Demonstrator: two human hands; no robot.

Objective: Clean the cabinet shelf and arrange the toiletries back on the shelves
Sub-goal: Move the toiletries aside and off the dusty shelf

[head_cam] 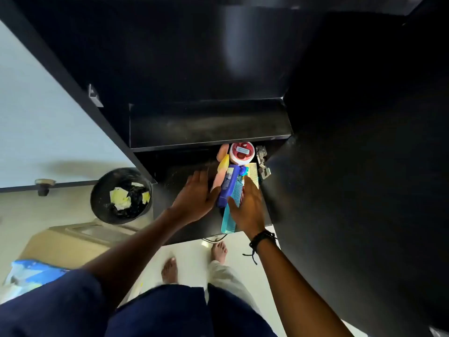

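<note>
black cabinet [340, 142], doors open, seen from above. the toiletries sit bunched at the 3 o'clock end of the lower shelf [179, 222], under the bare upper shelf [209, 125].

at 12 o'clock in the bunch stands a red-and-white jar [241, 153]. a yellow-and-pink tube [222, 175] lies at its 7 o'clock, touching a blue bottle [228, 186]. a teal comb [229, 222] runs from the bottle toward 6 o'clock, its end reaching the shelf's front edge. a yellow comb [253, 173] lies at 3 o'clock, just beside the door hinge [262, 164].

the left hand [196, 198] lies flat on the shelf at 9 o'clock of the bunch – fingers straight and spread wide, thumb against the blue bottle. the right hand [249, 207], a dark wristband [263, 239] on the wrist, rests over both combs, fingers fairly straight, thumb across the teal comb; it holds nothing clasped.

at 9 o'clock of the cabinet, on the floor, a round black bin [121, 195] holds crumpled yellow and white scraps – bare feet [170, 268] stand below the shelf.
</note>
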